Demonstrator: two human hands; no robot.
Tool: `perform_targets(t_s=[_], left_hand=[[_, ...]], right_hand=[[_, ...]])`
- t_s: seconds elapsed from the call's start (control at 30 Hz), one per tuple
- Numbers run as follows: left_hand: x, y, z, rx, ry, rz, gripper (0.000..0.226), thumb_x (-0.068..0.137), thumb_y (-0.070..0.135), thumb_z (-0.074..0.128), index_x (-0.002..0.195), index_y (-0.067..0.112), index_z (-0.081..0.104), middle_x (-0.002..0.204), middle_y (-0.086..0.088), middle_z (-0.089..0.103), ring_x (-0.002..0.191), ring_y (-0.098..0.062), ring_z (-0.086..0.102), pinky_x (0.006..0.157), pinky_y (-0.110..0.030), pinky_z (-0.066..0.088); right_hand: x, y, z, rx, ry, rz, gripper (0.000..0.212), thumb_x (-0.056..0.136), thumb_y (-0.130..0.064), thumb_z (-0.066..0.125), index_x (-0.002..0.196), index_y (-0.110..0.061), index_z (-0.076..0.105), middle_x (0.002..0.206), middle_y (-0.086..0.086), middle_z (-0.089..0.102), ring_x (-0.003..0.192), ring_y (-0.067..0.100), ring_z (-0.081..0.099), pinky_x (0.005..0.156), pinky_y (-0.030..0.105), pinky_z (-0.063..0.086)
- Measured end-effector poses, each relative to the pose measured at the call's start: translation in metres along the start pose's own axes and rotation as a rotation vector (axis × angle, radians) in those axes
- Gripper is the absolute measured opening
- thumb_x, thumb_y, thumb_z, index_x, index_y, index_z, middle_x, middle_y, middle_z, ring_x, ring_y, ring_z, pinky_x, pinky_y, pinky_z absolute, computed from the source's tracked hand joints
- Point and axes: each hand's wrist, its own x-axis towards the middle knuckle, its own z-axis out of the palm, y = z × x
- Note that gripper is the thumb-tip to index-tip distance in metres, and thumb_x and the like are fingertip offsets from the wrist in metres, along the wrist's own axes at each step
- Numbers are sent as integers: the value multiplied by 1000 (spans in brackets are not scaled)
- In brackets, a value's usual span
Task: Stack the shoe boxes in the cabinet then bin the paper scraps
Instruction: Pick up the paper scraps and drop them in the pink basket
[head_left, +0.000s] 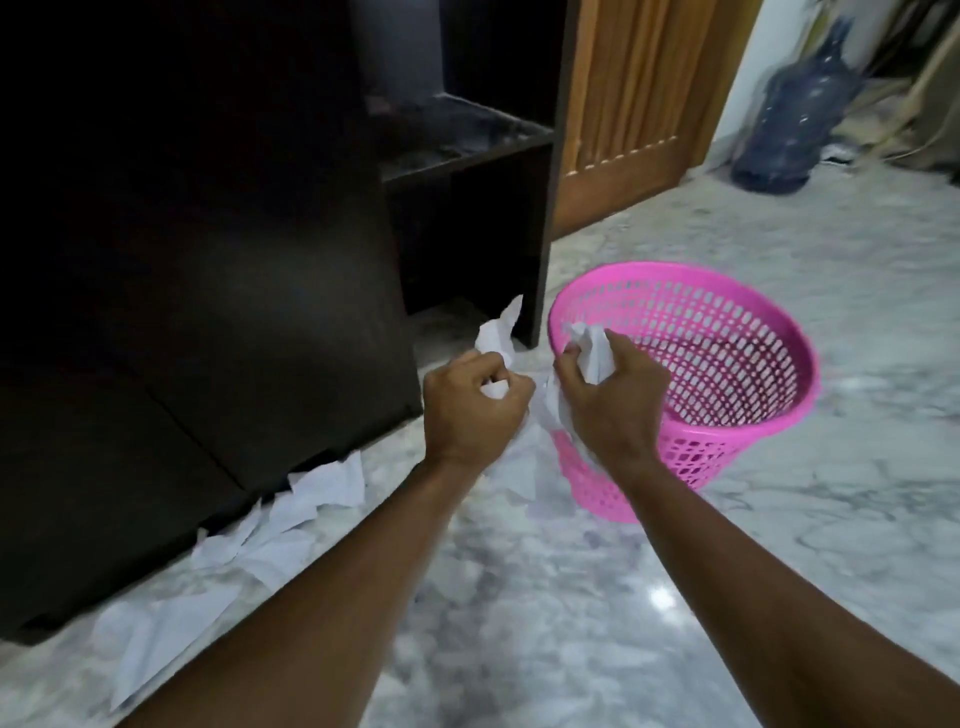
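My left hand (470, 410) is closed around a crumpled white paper scrap (496, 332) that sticks up above the fist. My right hand (613, 395) grips another bunch of white paper (592, 351), held at the near rim of a pink mesh bin (737, 332) standing on the marble floor. Several more white paper scraps (291, 519) lie along the base of the dark cabinet (208, 260) at left. No shoe boxes show in the cabinet's visible open shelves.
A wooden door (639, 104) stands behind the cabinet. A large blue water jug (795, 114) sits at the back right beside cables and clutter. Glossy marble floor (571, 623) spreads around the bin.
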Motion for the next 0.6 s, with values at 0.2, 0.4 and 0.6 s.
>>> perform_targets(t_s=[0.2, 0.4, 0.6], left_hand=[[77, 88, 103, -141, -40, 64, 33, 72, 15, 71, 52, 8, 47, 50, -8, 45, 51, -27, 48, 53, -34, 36], [70, 93, 191, 16, -267, -231, 33, 96, 32, 60, 82, 5, 73, 80, -14, 71, 74, -26, 62, 59, -27, 38], [55, 71, 215, 348, -873, -485, 80, 100, 71, 26, 120, 6, 68, 114, -18, 69, 102, -38, 68, 95, -43, 56]], right_hand=[[94, 24, -59, -22, 256, 224, 20, 91, -26, 66, 83, -9, 74, 74, 13, 73, 68, 28, 67, 64, 29, 43], [127, 101, -71, -138, -86, 623, 51, 101, -34, 62, 131, 7, 61, 124, 24, 67, 115, 37, 65, 90, 39, 46], [136, 195, -49, -184, -532, 742, 38, 105, -51, 46, 108, -17, 63, 73, -3, 60, 55, 7, 46, 74, 29, 52]])
